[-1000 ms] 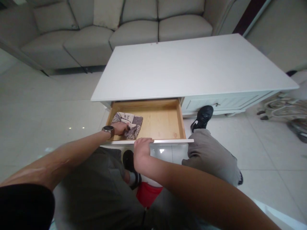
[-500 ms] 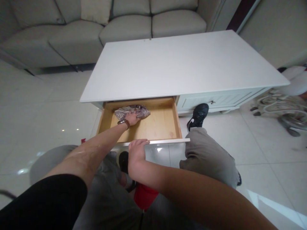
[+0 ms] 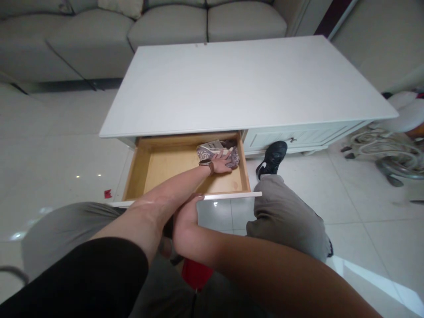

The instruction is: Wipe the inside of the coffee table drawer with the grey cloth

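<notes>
My left hand (image 3: 221,164), with a watch on its wrist, is inside a pulled-out wooden drawer (image 3: 168,165). It holds a purple-and-white patterned cloth (image 3: 207,151) against the drawer bottom, near the right side. The cloth is bunched under the fingers, and part of it is hidden by the hand. My right hand (image 3: 186,212) grips the top edge of the white drawer front (image 3: 232,194). My left forearm crosses over it and hides some of its fingers.
The drawer belongs to a low white table (image 3: 248,84). Behind it stands a grey sofa (image 3: 172,26). My foot in a black shoe (image 3: 274,154) is beside the drawer's right side. A pale wheeled frame (image 3: 387,145) stands at the right. A small red scrap (image 3: 107,193) lies on the tiled floor.
My left hand has slid the cloth from the left part of the drawer to its right side. My right hand remains on the drawer front. The view has shifted slightly.
</notes>
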### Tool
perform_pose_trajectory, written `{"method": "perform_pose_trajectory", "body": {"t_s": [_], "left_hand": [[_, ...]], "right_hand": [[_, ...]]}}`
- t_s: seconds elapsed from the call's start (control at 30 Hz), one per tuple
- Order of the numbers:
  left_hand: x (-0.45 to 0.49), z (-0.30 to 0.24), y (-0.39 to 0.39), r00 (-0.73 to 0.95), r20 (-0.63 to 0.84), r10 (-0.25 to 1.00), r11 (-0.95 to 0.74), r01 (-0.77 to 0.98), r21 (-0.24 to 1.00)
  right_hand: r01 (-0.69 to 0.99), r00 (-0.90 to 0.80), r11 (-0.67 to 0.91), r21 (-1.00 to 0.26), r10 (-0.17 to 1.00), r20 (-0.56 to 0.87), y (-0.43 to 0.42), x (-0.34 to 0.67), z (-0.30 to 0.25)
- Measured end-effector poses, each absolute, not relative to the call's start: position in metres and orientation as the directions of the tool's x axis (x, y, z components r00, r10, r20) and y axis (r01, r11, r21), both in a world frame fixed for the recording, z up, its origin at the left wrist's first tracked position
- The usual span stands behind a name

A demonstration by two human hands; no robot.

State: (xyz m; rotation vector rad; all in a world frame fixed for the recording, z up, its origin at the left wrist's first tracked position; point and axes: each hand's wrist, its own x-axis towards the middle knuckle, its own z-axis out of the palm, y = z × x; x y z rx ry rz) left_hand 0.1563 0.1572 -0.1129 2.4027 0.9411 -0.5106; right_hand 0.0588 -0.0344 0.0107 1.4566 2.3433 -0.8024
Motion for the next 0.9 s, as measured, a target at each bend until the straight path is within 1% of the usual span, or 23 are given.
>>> {"method": "perform_pose_trajectory", "body": {"t_s": [0.07, 0.1, 0.13, 0.17, 0.23, 0.3, 0.37, 0.43, 0.47, 0.53, 0.6, 0.67, 0.7, 0.77, 0.83, 0.9], "left_hand": [[0.128, -0.111, 0.158, 0.718, -0.52, 0.463, -0.661, 0.67, 0.337], [0.11, -0.11, 0.159, 0.72, -0.523, 0.456, -0.674, 0.663, 0.325], [0.091, -0.11, 0.161, 0.704, -0.527, 0.477, -0.669, 0.679, 0.301], [0.071, -0.109, 0.163, 0.674, -0.534, 0.51, -0.647, 0.71, 0.278], [0.026, -0.109, 0.168, 0.598, -0.551, 0.582, -0.587, 0.778, 0.225], [-0.02, -0.109, 0.172, 0.472, -0.57, 0.672, -0.507, 0.855, 0.109], [-0.062, -0.109, 0.172, 0.305, -0.587, 0.75, -0.381, 0.924, -0.006], [-0.093, -0.107, 0.169, 0.299, -0.606, 0.737, -0.381, 0.924, -0.007], [-0.103, -0.106, 0.166, 0.327, -0.625, 0.709, -0.407, 0.913, 0.016], [-0.112, -0.1, 0.159, 0.411, -0.66, 0.629, -0.461, 0.881, 0.108], [-0.11, -0.091, 0.152, 0.495, -0.661, 0.564, -0.464, 0.852, 0.242], [-0.105, -0.078, 0.147, 0.564, -0.618, 0.548, -0.422, 0.824, 0.378], [-0.104, -0.07, 0.146, 0.581, -0.586, 0.566, -0.391, 0.814, 0.429], [-0.104, -0.051, 0.145, 0.558, -0.51, 0.655, -0.303, 0.812, 0.499], [-0.11, -0.027, 0.147, 0.466, -0.406, 0.786, -0.177, 0.799, 0.575], [-0.117, -0.002, 0.148, 0.334, -0.318, 0.887, -0.036, 0.738, 0.674]], "right_hand": [[0.965, -0.263, 0.221, -0.142, 0.819, -0.51, -0.031, 0.058, 0.013], [0.98, -0.198, 0.177, -0.09, 0.841, -0.504, -0.03, 0.058, 0.015], [0.984, -0.179, 0.16, -0.082, 0.846, -0.502, -0.028, 0.059, 0.018], [0.982, -0.188, 0.158, -0.102, 0.842, -0.505, -0.027, 0.059, 0.02], [0.971, -0.235, 0.169, -0.171, 0.819, -0.523, -0.026, 0.061, 0.024], [0.959, -0.274, 0.187, -0.213, 0.802, -0.531, -0.027, 0.063, 0.028], [0.956, -0.29, 0.215, -0.201, 0.802, -0.522, -0.029, 0.063, 0.03], [0.958, -0.286, 0.236, -0.161, 0.815, -0.505, -0.03, 0.064, 0.032], [0.96, -0.279, 0.24, -0.142, 0.821, -0.498, -0.029, 0.064, 0.033], [0.962, -0.273, 0.244, -0.125, 0.824, -0.496, -0.024, 0.067, 0.036], [0.96, -0.279, 0.238, -0.145, 0.804, -0.525, -0.013, 0.072, 0.039], [0.96, -0.278, 0.21, -0.183, 0.761, -0.586, 0.003, 0.081, 0.042], [0.961, -0.274, 0.193, -0.196, 0.738, -0.617, 0.01, 0.086, 0.042], [0.964, -0.267, 0.181, -0.197, 0.703, -0.659, 0.022, 0.096, 0.042], [0.957, -0.288, 0.223, -0.183, 0.683, -0.672, 0.029, 0.105, 0.04], [0.935, -0.344, 0.307, -0.175, 0.678, -0.649, 0.03, 0.111, 0.038]]}}
